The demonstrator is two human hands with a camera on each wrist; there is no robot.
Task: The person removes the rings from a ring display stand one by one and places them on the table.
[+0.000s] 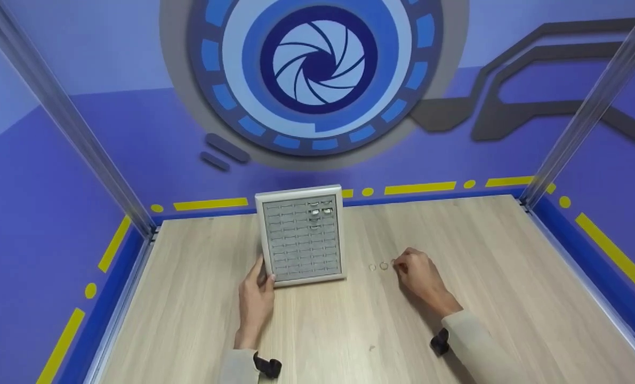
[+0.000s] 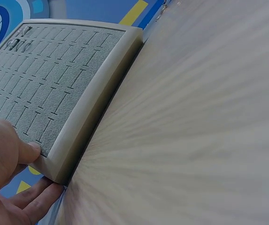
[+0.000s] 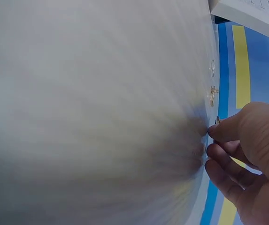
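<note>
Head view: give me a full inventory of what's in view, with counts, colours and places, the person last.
Ring display board: one, grey slotted insert, pale frame, standing on the table
Rings in the board: about six, silver-toned, upper right slots
Loose rings: two, one silver-toned, one gold-toned, between board and right hand
Pinched ring: one, colour unclear, at the right hand
Table: one, light wood, beneath everything
Wall panels: three, blue-violet with yellow marks, back and both sides
Round emblem: one, blue and white, back wall
Posts: two, silver, back corners
Wrist straps: two, black, at the cuffs
Sleeves: two, beige, lower edge
Hands: two, left gripping the board's lower left corner, right pinching a ring
</note>
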